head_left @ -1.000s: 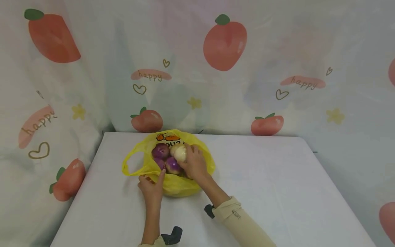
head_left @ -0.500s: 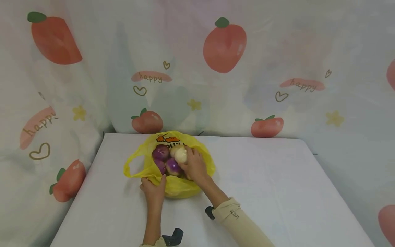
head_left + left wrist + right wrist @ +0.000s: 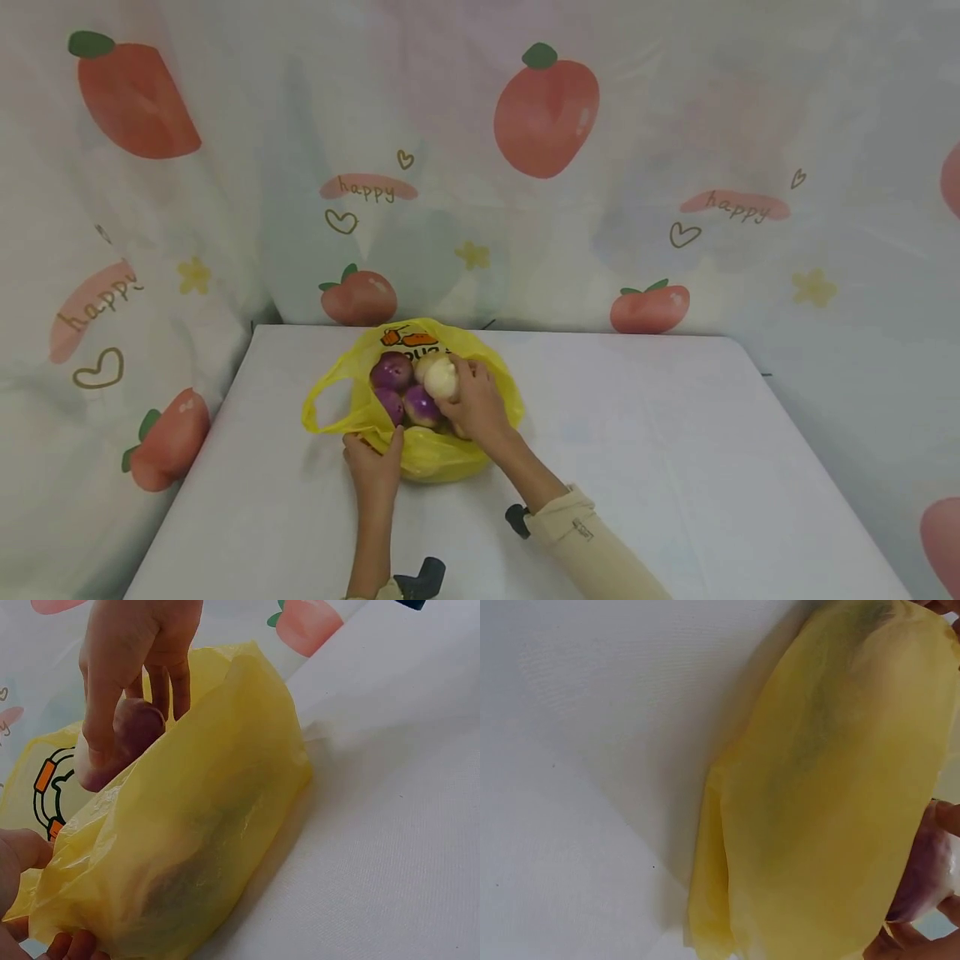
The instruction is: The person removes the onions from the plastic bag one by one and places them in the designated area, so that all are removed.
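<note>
A yellow plastic carrier bag sits near the table's back edge, its mouth spread wide. Inside lie several round purple-and-white turnips. My right hand reaches into the mouth and grips a turnip whose pale end faces the head camera. In the left wrist view this turnip shows its purple side, just at the bag's rim. Thumb and fingers of my left hand pinch the bag's near left edge. The bag's wall hides the lower turnips in the right wrist view.
The bag stands on a white-covered table. A handle loop sticks out to the bag's left. Behind the table hangs a pale curtain printed with fruit. Dark wrist mounts sit on both forearms.
The head view has shifted slightly. My right hand and the turnip it holds have moved a little to the right; my left hand keeps its hold on the bag's edge.
</note>
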Tool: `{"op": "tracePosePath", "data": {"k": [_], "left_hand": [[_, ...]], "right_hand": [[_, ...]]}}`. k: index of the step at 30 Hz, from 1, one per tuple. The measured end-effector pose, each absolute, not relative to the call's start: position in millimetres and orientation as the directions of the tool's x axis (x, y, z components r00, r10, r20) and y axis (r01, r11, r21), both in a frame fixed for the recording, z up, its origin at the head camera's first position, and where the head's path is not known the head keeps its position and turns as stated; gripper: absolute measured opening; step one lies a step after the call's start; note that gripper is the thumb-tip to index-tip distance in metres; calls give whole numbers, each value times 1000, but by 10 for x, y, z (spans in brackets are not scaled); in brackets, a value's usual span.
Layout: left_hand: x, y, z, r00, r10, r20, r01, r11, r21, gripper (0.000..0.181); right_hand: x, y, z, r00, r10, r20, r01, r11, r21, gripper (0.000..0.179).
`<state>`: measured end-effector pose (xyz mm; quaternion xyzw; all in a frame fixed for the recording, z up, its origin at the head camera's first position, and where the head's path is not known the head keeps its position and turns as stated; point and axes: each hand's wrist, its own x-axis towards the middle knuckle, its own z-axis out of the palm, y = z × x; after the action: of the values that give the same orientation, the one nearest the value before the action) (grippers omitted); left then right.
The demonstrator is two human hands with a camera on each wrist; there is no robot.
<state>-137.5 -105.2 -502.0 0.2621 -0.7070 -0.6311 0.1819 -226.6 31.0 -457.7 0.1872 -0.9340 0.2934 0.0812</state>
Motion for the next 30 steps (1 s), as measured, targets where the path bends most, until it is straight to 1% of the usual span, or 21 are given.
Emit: {"op": "tracePosePath", "data": {"k": [5,11,13,18,23,26,30], "left_hand": [[-1389,-1066,-5039,-797,-599,-71,-134,61,989,61],[-1379,-1070,-5054,-799,-597,-71,-133,61,989,62],[-1375,-1073,-5059,-801,-595,-73,-131,55,990,62],[-1367,-1078,-5055,-803,-589,-86,-137,43,990,62],[-1359,-1078,-5037,-804,-587,-97,-144,35,989,62],[-1352,-1078,-5035,-804,-585,-101,-141,22,990,62],[-1352,-1080,-5042,-806,-582,-104,-145,23,989,61]], "right_hand": [[-2231,373,-4517,-904,-311,294,-427,683,-592,69],[-2207,492,-4459,-904,-285,317,-426,631,-648,69],[-2207,537,-4424,-900,-265,346,-435,603,-669,69],[-2249,673,-4323,-879,-176,443,-457,575,-678,69],[-2336,867,-4263,-875,-100,474,-441,568,-694,72],[-2399,997,-4283,-889,-63,454,-398,595,-698,75],[-2489,1166,-4357,-906,-11,423,-335,631,-699,73]]}}
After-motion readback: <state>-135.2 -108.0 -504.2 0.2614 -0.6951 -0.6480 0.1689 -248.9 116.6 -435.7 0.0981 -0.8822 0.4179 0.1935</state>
